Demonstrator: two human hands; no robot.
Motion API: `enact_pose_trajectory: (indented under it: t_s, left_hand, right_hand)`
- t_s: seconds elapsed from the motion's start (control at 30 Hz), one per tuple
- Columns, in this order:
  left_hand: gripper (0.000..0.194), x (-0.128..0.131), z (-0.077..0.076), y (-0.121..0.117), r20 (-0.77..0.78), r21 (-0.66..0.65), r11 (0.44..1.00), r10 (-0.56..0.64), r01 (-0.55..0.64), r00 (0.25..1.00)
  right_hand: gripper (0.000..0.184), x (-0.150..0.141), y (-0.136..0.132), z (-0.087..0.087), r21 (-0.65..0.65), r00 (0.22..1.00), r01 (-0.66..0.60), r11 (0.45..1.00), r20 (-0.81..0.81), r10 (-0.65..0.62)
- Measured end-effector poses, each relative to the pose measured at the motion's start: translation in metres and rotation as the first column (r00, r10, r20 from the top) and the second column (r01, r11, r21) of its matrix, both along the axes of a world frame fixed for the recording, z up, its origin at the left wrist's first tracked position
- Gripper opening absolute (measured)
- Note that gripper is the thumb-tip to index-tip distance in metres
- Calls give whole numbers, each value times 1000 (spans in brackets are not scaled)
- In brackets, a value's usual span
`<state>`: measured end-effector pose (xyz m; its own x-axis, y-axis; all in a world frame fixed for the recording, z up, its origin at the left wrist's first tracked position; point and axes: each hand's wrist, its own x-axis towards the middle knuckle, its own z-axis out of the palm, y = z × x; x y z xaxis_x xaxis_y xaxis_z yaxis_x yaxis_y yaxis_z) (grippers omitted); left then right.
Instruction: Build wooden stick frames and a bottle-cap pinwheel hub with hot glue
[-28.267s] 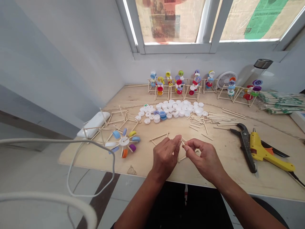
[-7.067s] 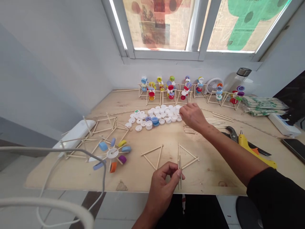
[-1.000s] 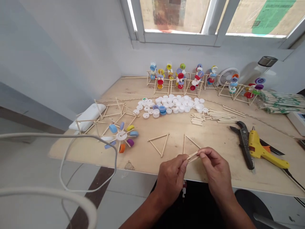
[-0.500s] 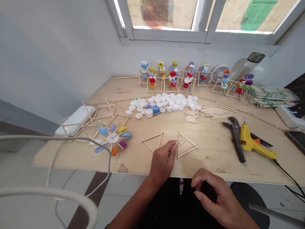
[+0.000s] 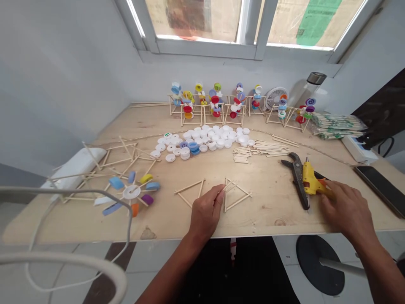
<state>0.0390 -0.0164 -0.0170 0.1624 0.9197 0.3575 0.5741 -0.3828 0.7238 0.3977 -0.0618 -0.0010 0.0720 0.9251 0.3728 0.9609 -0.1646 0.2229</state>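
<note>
Near edge: the table ends just this side of both hands; both forearms cross that edge.
Open room: wood spreads from the right triangle to the black-handled tool; a narrower strip lies between the cap wheel and the left triangle.
Left hand: thumb and fingers pinched together, grasping thin sticks whose tips point far and right over the right triangle; whether they touch it, I cannot tell.
Right hand: laid over the handle of the yellow glue gun, touching it; how tightly the fingers close, I cannot tell.
Triangles: flat on the wood, apart, the left one partly hidden by the left hand.
Right side: the glue gun's nozzle points far, just beside the black-handled tool; a phone lies right of the right hand.
Left side: stick frames sit beyond the cap wheel.
Middle: white caps cluster left of the cut sticks.
Far edge: cap-and-stick models stand along the wall.
</note>
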Motion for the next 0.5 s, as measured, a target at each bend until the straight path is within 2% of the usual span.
enact_pose_trajectory:
  t_s: [0.2, 0.4, 0.5]
  left_hand:
    - [23, 0, -2, -1, 28, -23, 1000, -14, 15, 1000]
    - [23, -1, -3, 0, 54, -12, 1000, -14, 15, 998]
    - [23, -1, -3, -1, 62, -1, 1000, -4, 4, 998]
  right_hand:
    - [38, 7, 12, -3, -55, 992, -51, 997, 115, 58]
    - [29, 11, 23, 1, -123, 993, -95, 988, 60, 103]
    - [26, 16, 24, 2, -103, 994, -97, 990, 46, 102]
